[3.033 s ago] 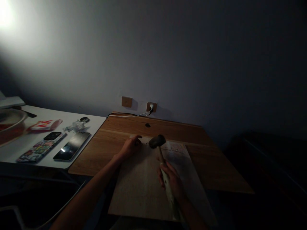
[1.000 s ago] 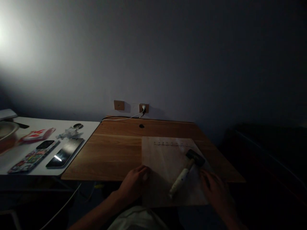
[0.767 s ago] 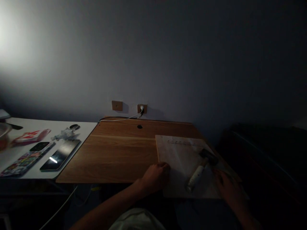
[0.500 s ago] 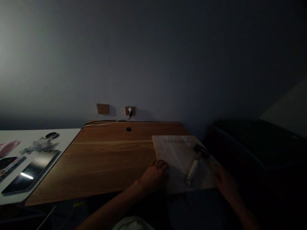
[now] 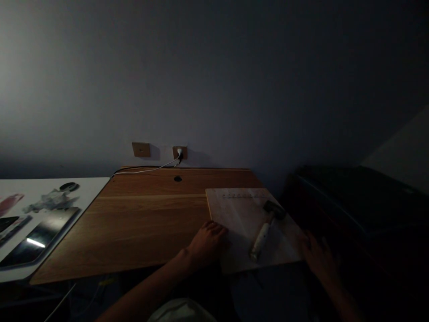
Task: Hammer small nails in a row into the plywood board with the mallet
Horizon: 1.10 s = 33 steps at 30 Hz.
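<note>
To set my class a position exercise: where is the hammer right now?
In the head view, the hammer lies right of centre on the pale board, between the left hand and right hand.

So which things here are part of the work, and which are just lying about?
Part of the work:
pale board, left hand and right hand at its side edges
hammer lying on it
row of small pieces near its far edge

Lying about, apparently:
phone
crumpled plastic
round dark object
pinkish item
</note>
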Tool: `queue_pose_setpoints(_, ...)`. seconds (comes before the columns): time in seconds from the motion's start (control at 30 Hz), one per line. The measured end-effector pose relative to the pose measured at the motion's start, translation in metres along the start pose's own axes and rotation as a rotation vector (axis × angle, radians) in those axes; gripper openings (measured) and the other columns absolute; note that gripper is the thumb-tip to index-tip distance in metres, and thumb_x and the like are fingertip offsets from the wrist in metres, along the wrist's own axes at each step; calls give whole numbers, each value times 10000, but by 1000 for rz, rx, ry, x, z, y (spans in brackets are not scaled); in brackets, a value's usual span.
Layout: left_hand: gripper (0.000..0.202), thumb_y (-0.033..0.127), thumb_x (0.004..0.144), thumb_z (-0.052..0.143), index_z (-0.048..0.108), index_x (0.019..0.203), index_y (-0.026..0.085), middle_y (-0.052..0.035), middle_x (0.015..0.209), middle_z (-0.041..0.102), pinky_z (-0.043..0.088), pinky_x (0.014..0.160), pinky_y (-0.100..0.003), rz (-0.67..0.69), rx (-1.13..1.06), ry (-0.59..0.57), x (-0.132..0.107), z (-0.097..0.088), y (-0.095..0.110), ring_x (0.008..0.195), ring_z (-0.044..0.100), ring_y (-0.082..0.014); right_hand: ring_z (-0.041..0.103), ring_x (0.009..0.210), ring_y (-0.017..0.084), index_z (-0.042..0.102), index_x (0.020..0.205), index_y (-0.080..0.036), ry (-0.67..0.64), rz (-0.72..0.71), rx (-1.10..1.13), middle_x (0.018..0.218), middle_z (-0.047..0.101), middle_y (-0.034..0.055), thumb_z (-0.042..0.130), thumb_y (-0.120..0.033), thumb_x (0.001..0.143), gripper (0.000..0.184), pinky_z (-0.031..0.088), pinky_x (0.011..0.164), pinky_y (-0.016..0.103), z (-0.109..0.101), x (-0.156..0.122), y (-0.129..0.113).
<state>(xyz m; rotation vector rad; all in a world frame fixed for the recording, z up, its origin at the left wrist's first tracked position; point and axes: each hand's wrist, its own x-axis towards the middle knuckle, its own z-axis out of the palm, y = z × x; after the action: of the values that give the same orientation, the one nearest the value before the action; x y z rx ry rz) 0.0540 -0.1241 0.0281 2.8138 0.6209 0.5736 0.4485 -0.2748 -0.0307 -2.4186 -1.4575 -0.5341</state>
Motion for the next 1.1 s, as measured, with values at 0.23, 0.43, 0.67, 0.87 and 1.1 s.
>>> queue_pose_setpoints(0.23,173,244,968,495,594,1105,203,-53,956,717,491,828,-313,-123,55,32,-54,-30,-18,892,662,-200,549,1239,430,709,1201,-221,21,-373,-476,1358,637,135,446,-33,863,467,464,930,649,-29,-38,-53)
queue_pose_setpoints(0.43,326,263,986,443,589,1275,229,-49,1007,758,553,807,-294,-253,120,163,-138,-61,-47,912,712,-195,527,1267,439,707,1189,-242,52,-657,-384,1397,613,103,466,69,772,573,369,1001,711,-59,-58,-124)
queue_pose_setpoints(0.67,286,264,965,489,655,1197,251,-33,969,772,582,734,-244,-260,219,315,-226,-90,-60,821,735,-177,642,1139,319,709,1086,-249,178,-830,9,1229,726,65,442,33,822,470,397,1005,557,-64,-70,-171)
queue_pose_setpoints(0.87,289,291,963,480,678,1169,248,-53,1030,753,580,789,-260,-362,154,247,-233,-101,-72,883,725,-189,707,942,259,697,1109,-204,73,-623,259,1061,766,110,428,-280,986,306,523,840,414,-63,-34,-192)
queue_pose_setpoints(1.1,297,308,942,496,650,1176,211,-97,1145,675,531,919,-344,-454,103,227,-163,-103,-130,1028,661,-227,679,1025,225,667,1183,-195,-297,-526,468,1177,709,120,397,-287,988,346,497,901,343,-75,60,-276)
